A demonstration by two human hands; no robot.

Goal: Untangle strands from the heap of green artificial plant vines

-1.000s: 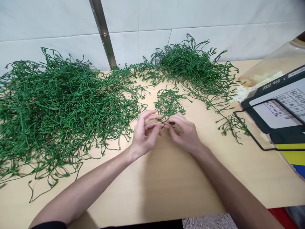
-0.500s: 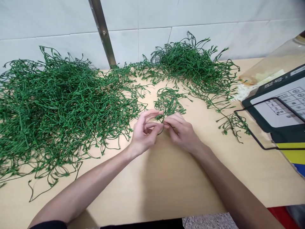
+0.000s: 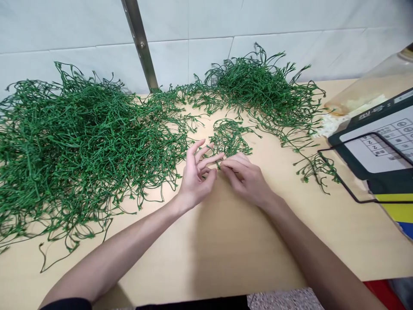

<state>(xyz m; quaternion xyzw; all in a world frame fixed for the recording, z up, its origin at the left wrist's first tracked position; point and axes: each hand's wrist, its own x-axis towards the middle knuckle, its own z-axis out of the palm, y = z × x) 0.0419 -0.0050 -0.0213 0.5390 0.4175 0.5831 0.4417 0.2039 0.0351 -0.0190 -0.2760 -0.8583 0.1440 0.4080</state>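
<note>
Left hand [image 3: 195,184]: fingers just fanned out; thumb and index close, can't tell from here if pinching.
Right hand [image 3: 248,178]: narrow pinch on green stem [image 3: 218,165], beside left hand's fingertips.
Stem work: likely a regrip, right hand anchoring.
Heap [image 3: 87,142]: crowds left of left hand.
Open room: bare surface [image 3: 245,254] nearside of both hands; rightward until black wire frame [image 3: 355,201].
</note>
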